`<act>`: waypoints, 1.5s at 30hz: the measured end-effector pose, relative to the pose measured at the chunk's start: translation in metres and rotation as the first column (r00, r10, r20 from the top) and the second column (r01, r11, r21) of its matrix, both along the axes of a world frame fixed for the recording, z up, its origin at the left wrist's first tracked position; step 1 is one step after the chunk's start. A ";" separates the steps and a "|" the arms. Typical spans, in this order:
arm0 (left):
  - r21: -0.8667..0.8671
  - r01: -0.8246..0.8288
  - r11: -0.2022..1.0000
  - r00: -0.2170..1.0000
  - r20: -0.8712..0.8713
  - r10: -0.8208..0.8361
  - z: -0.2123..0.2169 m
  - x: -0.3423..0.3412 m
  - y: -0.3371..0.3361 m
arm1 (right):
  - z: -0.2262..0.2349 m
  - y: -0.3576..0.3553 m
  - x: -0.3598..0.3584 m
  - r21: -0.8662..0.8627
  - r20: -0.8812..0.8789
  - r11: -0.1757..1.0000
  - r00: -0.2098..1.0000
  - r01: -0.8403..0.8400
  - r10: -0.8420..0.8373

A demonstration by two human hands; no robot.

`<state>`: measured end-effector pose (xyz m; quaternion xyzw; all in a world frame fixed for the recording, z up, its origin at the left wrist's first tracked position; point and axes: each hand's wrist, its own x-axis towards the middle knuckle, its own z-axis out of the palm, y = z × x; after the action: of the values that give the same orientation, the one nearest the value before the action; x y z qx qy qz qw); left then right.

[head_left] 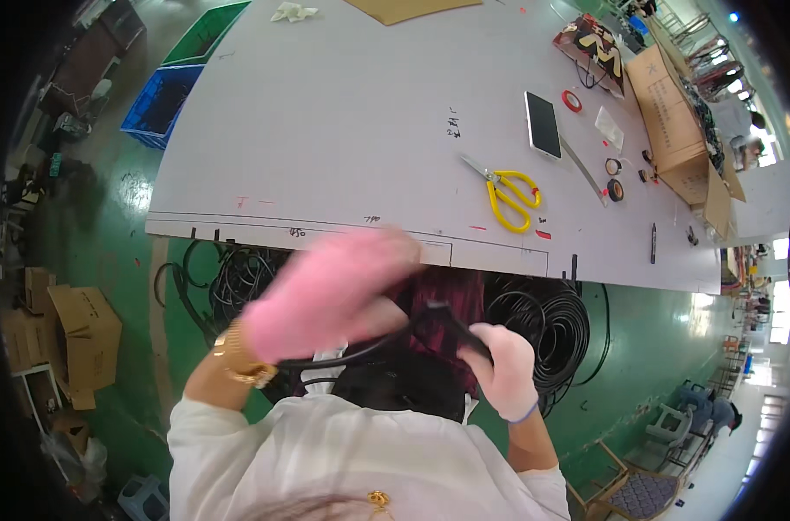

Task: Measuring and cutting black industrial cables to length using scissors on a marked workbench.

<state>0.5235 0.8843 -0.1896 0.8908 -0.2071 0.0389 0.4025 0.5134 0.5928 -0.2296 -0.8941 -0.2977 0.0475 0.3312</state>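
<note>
My left hand (pixel 334 291), in a pink glove, is smeared by motion just in front of the table edge, so its fingers cannot be made out. A gold-coloured band circles that wrist. My right hand (pixel 506 369), in a pale pinkish glove, is closed round a thick black cable (pixel 366 352). The cable bends above my lap and runs left beneath my left hand; its dark upper part near my right hand is blurred. On the table (pixel 325 130), beyond both hands, lie scissors (pixel 510 200) with yellow handles, their blades apart.
Coils of black cable (pixel 556 339) lie below the table edge. On the table are a phone (pixel 543 124), a metal ruler (pixel 583 172), tape rolls (pixel 615 189), a marker (pixel 653 243) and a cardboard box (pixel 667 122). Blue (pixel 159 104) and green (pixel 200 33) crates stand left; a chair (pixel 634 491) behind right.
</note>
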 end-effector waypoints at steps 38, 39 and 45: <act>0.168 -0.802 0.574 0.486 0.742 0.462 -0.095 -0.041 0.229 | -0.015 0.081 0.073 -0.054 -0.233 0.972 0.950 -0.228 0.210; 0.163 -0.818 0.552 0.470 0.743 0.477 -0.103 -0.035 0.232 | -0.018 0.087 0.075 -0.035 -0.208 0.974 0.955 -0.222 0.210; 0.282 -0.725 0.628 0.668 0.510 0.542 -0.147 -0.031 0.232 | -0.045 0.079 0.106 -0.230 -0.138 0.904 0.932 -0.360 0.336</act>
<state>0.4920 1.1164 -0.3365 0.9482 0.0506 0.3009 0.0888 0.6191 0.6722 -0.2749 -0.8579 -0.4282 0.1857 0.2150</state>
